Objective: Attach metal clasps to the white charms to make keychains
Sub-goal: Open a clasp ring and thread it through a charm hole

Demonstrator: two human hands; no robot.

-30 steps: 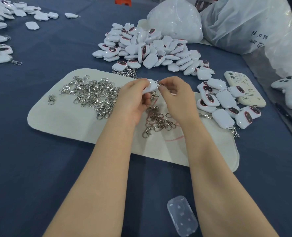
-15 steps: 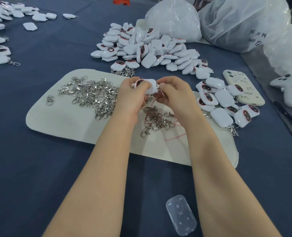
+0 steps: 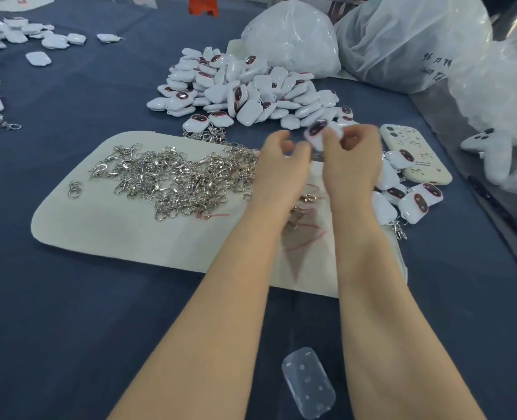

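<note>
Just above the far edge of the cream felt mat (image 3: 99,225), both hands are raised close together and blurred. The right hand (image 3: 354,156) pinches a white rounded charm with a dark oval face (image 3: 319,133) between thumb and fingertips, the face turned toward the camera. The left hand (image 3: 281,159) sits just beside it with loosely curled fingers and nothing seen in them; blur hides whether its thumb touches the charm.

Left of the hands, a tangled pile of silver metal clasps (image 3: 172,177) lies on the mat, and a few more clasps show between the wrists. Beyond the hands a heap of white charms (image 3: 245,89) rests on the dark blue counter (image 3: 69,298). Right of the right wrist lies a small cluster of charms with clasps attached (image 3: 414,204), next to a phone in a cream case (image 3: 417,156).

At the far side stand 2 clear plastic bags (image 3: 293,40), their contents pale and impossible to make out. A clear plastic oblong piece (image 3: 308,386) lies on the counter between the forearms.
</note>
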